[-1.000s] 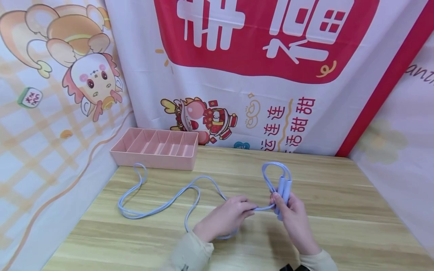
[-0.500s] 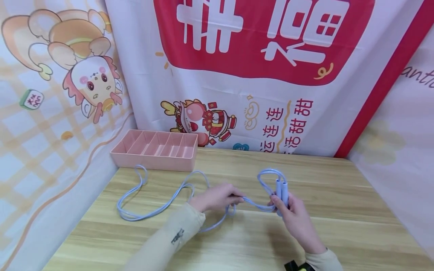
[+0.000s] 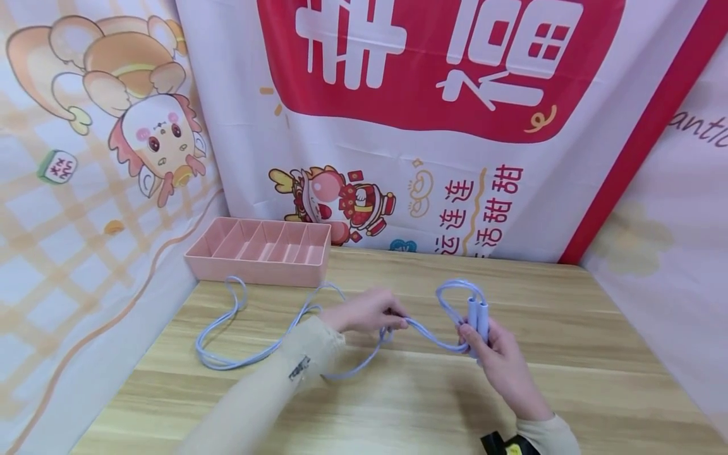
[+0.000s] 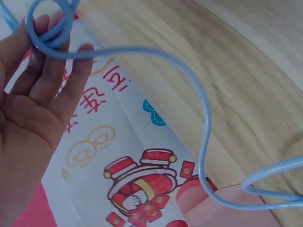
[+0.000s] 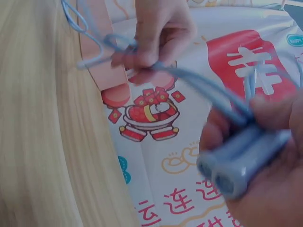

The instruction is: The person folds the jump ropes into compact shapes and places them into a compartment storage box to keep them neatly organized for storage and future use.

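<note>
A light blue jump rope lies partly on the table and partly between the two hands. Its two handles [image 3: 478,319] are side by side, gripped by my right hand [image 3: 505,366], with a loop of cord rising above them. The thumb lies across the handles and cord; in the right wrist view the handle ends [image 5: 227,177] stick out of the hand. To the left, my left hand [image 3: 370,311] pinches the doubled cord [image 3: 435,340] between thumb and fingers. A small coil [image 4: 49,28] curls around its fingertips in the left wrist view. More cord [image 3: 244,361] trails in curves across the table's left side.
A pink tray [image 3: 256,270] with several compartments stands at the back left, with trailing cord in front of it. The wooden table [image 3: 569,328] is bordered by printed cloth [image 3: 352,151] at the back and sides.
My left hand has moved left and away from the body along the cord, widening the span between the hands. My right hand still holds the handles in nearly the same place.
</note>
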A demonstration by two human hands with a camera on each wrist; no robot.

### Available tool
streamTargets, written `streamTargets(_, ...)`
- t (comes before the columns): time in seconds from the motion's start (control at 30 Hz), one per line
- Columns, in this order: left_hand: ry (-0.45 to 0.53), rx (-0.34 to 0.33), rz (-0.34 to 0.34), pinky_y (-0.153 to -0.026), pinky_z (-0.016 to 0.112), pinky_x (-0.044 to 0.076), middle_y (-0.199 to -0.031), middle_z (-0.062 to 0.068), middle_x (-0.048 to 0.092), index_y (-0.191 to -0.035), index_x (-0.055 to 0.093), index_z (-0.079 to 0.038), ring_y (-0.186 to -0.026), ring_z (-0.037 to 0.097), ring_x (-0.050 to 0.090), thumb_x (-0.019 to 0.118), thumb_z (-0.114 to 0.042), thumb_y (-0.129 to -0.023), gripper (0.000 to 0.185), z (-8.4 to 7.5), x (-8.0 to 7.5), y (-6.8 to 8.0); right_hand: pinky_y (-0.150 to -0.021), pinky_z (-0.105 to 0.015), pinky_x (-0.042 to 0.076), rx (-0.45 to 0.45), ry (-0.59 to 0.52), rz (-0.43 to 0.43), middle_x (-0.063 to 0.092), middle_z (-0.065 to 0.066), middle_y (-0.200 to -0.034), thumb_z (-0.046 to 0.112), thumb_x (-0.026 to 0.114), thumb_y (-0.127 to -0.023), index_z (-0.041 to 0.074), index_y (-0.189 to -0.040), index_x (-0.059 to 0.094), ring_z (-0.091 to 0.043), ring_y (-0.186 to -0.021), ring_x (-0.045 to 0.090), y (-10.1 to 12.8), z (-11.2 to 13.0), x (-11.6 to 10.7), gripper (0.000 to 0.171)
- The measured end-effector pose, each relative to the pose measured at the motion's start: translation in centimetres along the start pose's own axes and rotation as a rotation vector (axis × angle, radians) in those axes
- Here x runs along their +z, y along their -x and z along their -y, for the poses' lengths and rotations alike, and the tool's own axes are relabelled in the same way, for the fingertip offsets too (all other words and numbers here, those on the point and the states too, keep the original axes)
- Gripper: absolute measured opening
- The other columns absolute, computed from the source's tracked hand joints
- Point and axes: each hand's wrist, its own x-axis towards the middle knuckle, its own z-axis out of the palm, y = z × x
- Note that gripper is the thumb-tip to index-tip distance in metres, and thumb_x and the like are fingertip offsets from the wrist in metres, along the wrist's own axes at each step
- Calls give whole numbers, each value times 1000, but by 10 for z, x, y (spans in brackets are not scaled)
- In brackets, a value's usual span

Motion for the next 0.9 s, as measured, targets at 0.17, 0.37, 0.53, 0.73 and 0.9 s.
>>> streamTargets(0.17,117,-36,43,-54,21,46,-66,1,69,-91,79,-9,-60,15,64,71,-16,-93,11,-3,-16,-5,-72,-32,53,-155,70,190,65,-3,-87,11,57,-101,3,-100,64,-20,-82,61,-3,-5,0,11)
streamTargets(0.37,131,-48,90,-50,21,46,-68,4,69,-91,79,-11,-54,16,60,69,-14,-94,11,-16,-29,-14,-69,-32,54,-203,141,324,67,-3,-94,12,59,-100,6,-106,66,-17,-83,61,-5,-12,5,11)
streamTargets(0.53,91,-21,111,-51,23,50,-72,-2,71,-92,79,-12,-54,16,60,72,-16,-92,9,-26,-30,-22,-57,-27,50,-223,215,413,62,0,-82,8,60,-99,6,-99,65,-8,-68,54,-6,-14,11,6)
streamTargets(0.73,-57,41,114,-57,21,51,-71,-11,68,-93,80,-9,-61,10,62,72,-13,-92,9,-40,-28,-29,-56,-27,47,-227,332,439,53,6,-76,0,60,-96,9,-91,63,-5,-65,49,-5,-12,16,11)
streamTargets(0.9,-149,63,118,-58,18,49,-70,-12,68,-92,80,-9,-58,3,58,73,-11,-91,8,-51,-24,-32,-60,-29,45,-266,575,366,48,11,-73,1,64,-93,13,-84,60,-7,-68,49,-5,-11,22,16)
